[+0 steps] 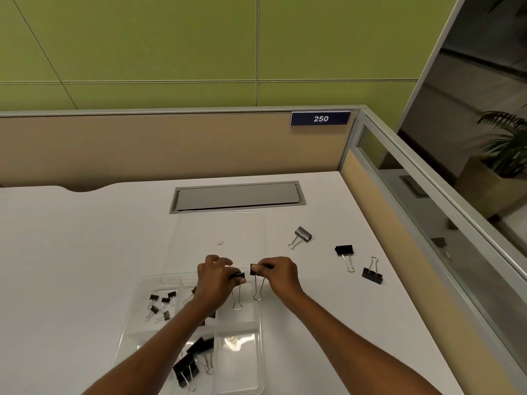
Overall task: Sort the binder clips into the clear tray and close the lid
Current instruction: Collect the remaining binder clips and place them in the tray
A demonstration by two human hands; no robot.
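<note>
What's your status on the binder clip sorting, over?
Left hand and right hand each pinch a black binder clip over the clear plastic tray. Three black binder clips loose on the white desk. Lid open.

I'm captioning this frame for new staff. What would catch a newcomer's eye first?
Two bare hands at centre, the left hand and right hand, each pinching a black metal binder clip above the clear plastic compartment tray. Three loose black clips lie on the white desk to the right.

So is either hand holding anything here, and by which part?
Both. The left hand pinches a binder clip by its black body; the right hand pinches another clip the same way. Their wire handles hang down.
</note>
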